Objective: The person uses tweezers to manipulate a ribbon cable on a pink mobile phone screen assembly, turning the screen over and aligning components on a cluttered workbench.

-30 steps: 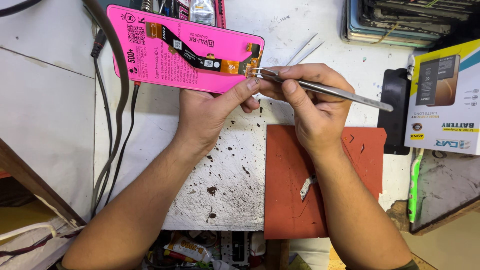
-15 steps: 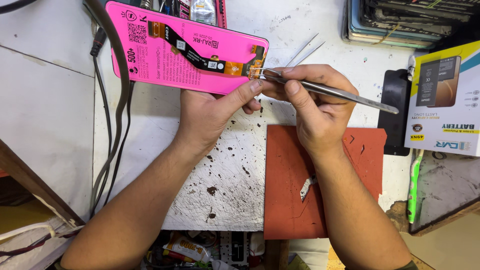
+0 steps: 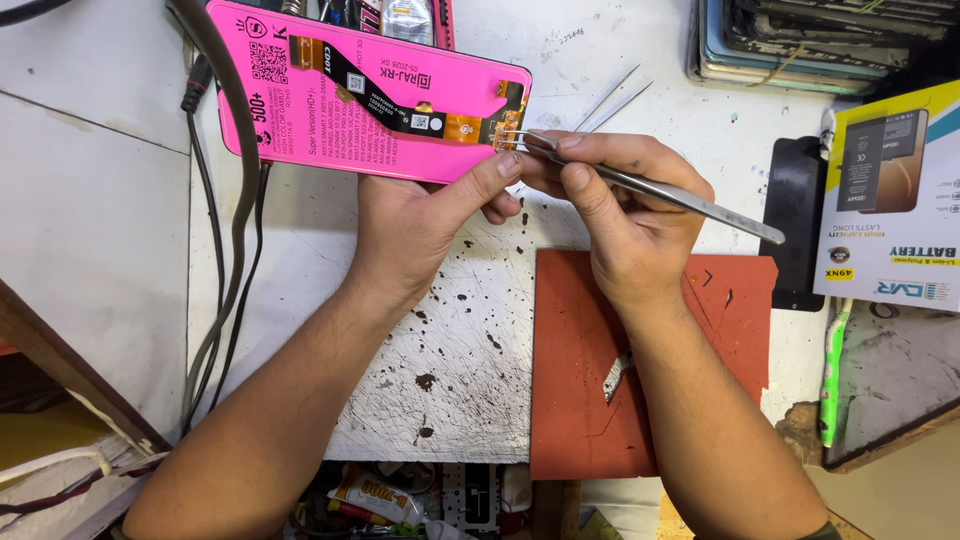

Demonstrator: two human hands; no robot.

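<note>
The left hand point(image 3: 415, 225) gripped the lower right corner of a pink screen panel point(image 3: 370, 95) lying in the upper left of the frame, thumb pressed on its edge. The right hand point(image 3: 625, 215) pinched metal tweezers point(image 3: 660, 190) between thumb and fingers, tips touching the panel's orange flex connector point(image 3: 505, 125). A red mat point(image 3: 640, 350) lay on the scratched white counter point(image 3: 470, 340) at lower centre.
</note>
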